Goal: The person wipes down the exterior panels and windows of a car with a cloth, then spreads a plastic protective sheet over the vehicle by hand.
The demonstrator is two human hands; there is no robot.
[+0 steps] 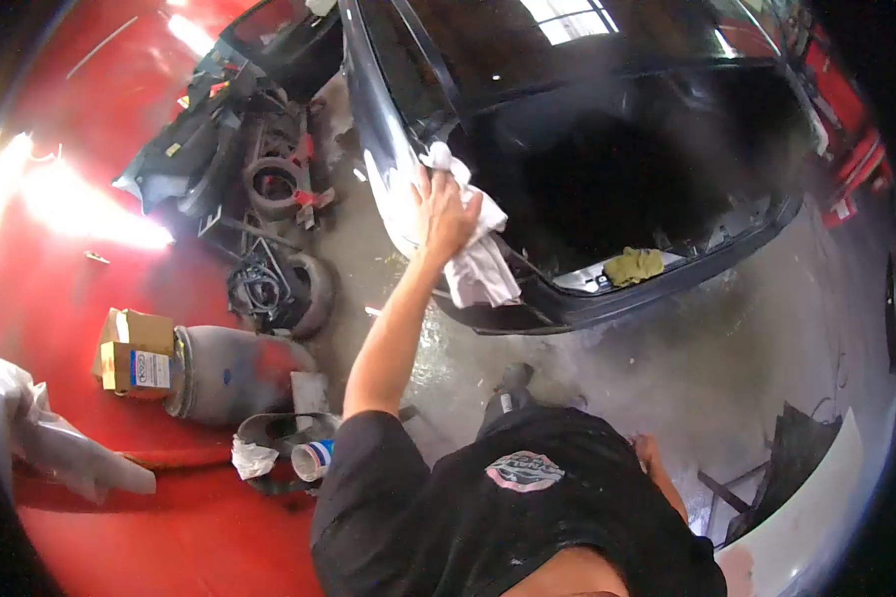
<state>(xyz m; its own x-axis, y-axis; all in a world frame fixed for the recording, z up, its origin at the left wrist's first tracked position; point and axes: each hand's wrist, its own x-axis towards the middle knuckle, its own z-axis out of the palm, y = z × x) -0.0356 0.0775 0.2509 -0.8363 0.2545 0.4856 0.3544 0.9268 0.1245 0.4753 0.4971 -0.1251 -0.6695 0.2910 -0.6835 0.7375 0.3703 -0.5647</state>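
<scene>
My left hand [446, 217] presses a white cloth [480, 271] against the rear corner of a dark car [368, 104]. Part of the cloth bunches above the fingers, and the rest drapes down over the corner toward the bumper [528, 313]. Low beside my hip hangs my right hand [649, 456], away from the car; its fingers are small and partly hidden, so their pose is unclear. A yellowish cloth [634, 266] lies on the rear sill of the open trunk [607, 169].
Car parts and a wheel [274, 184] lie along the red wall at left. A grey drum [234, 373] with a cardboard box [134, 353] by it stands nearer. A blue-labelled can [312, 461] is at lower left. At lower right is a pale panel [816, 507].
</scene>
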